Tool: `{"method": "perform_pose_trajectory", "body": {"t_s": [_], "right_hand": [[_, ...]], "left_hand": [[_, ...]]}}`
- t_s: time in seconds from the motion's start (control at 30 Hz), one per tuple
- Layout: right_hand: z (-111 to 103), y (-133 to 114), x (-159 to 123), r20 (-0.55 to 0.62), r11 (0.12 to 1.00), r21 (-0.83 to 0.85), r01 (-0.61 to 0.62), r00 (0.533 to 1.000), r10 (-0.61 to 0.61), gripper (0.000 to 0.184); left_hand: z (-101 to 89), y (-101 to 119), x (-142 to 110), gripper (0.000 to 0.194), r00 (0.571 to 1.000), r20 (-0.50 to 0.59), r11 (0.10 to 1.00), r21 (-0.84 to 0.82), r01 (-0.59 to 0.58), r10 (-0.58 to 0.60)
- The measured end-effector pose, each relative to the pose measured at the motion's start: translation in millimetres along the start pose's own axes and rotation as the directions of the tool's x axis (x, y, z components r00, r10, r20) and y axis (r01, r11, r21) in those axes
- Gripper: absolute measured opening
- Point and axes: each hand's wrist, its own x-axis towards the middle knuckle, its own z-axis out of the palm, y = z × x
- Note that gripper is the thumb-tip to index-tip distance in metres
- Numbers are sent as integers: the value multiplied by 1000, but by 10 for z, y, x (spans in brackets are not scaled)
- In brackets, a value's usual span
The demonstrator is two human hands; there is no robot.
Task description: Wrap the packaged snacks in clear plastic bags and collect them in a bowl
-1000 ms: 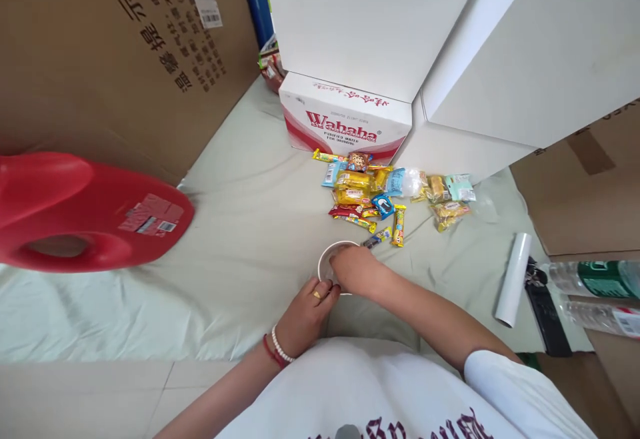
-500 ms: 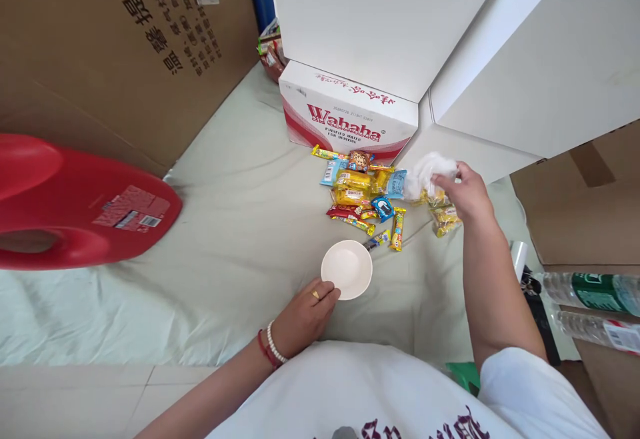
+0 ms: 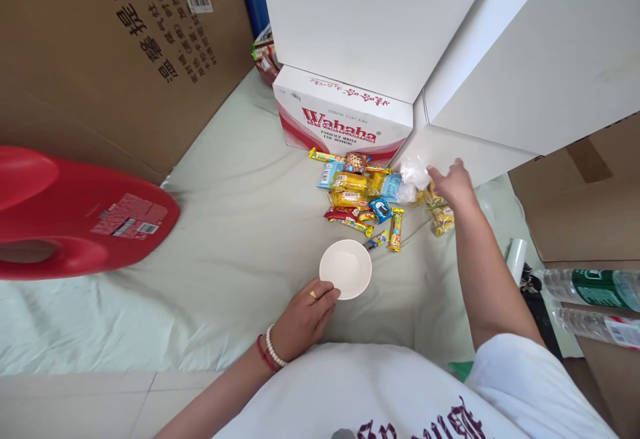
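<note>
My left hand (image 3: 311, 309) pinches the near-left rim of a small white bowl (image 3: 345, 270), which looks bare inside. Over to the right, my right hand (image 3: 451, 182) has thumb and fingers spread, with nothing visible between them. Just left of its thumb lies a crumpled clear plastic bag (image 3: 414, 174). Below that hand are yellow-wrapped snacks (image 3: 442, 220), partly covered by it. A pile of packaged snacks (image 3: 350, 182) lies beyond the bowl, with a blue packet (image 3: 381, 210) and a yellow stick packet (image 3: 396, 230) at its near side.
Behind the snacks stands a white and red Wahaha carton (image 3: 345, 122), backed by tall white boxes (image 3: 345, 26). A red jug (image 3: 90, 212) and a big cardboard box (image 3: 100, 59) occupy the left. At right lie plastic bottles (image 3: 595, 290) and a white roll (image 3: 516, 259).
My right hand has let go of the plastic bag, which now lies against the snack pile, and its fingers have spread. My left hand stays on the bowl. The view has shifted slightly.
</note>
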Motion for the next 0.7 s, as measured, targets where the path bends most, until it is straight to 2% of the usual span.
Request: {"method": "perform_pose_trajectory", "body": {"t_s": [0.07,0.1,0.13,0.17,0.2,0.23,0.27,0.3,0.33,0.37,0.43,0.5,0.53,0.57,0.6,0.63,0.67,0.7], "right_hand": [[-339,-106,-422,-61,999,12,44,997,-43,51],[-490,-181,-697,-60,991,36,126,990,-124,43],[-613,-264,-1002,-11,965,87,249,968,-249,35],[-698,-345,-1321,90,910,164,382,913,-399,29],[-741,-418,-1635,233,846,240,476,818,-526,29],[-744,-474,-1929,344,797,287,531,720,-603,34],[-714,-507,-2188,426,781,290,553,656,-623,38],[-665,-511,-2401,464,779,284,558,631,-621,37],[-616,-483,-2564,473,784,282,553,631,-615,32],[-582,-422,-2675,457,801,271,533,662,-595,28],[-614,-206,-2757,362,858,224,461,778,-513,24],[-796,114,-2679,207,938,97,332,916,-345,21],[-925,300,-2586,97,971,5,238,967,-237,19],[-1062,498,-2457,-17,988,-97,117,993,-119,20],[-1195,698,-2291,-148,981,-191,-17,989,-12,24],[-1313,896,-2088,-285,954,-251,-162,955,87,28],[-1409,1083,-1849,-372,921,-273,-277,913,164,30],[-1481,1253,-1579,-404,895,-278,-350,888,222,32]], "left_hand": [[3,-9,56,23,1000,-7,999,-31,-12,12],[12,-12,85,23,1000,-8,998,-51,-20,20],[26,-12,114,23,1000,-7,997,-75,-30,29],[46,-8,144,23,999,2,994,-104,-40,41],[72,3,175,24,998,19,989,-137,-54,57],[102,22,206,24,996,42,982,-176,-71,79],[134,47,237,25,992,66,972,-217,-93,109],[165,77,266,27,986,81,960,-253,-118,143],[193,110,292,29,982,85,950,-279,-141,171],[214,140,313,32,978,83,943,-290,-161,192],[232,182,338,40,978,68,950,-261,-172,195],[214,176,333,41,990,45,974,-189,-127,137],[193,153,317,38,995,29,985,-150,-88,93],[167,119,291,34,999,7,993,-113,-44,45],[136,76,256,30,1000,-15,997,-78,1,-2],[103,29,213,26,999,-35,998,-47,39,-41],[69,-19,162,23,996,-50,997,-15,70,-71],[35,-64,105,22,994,-63,995,18,96,-94]]}}
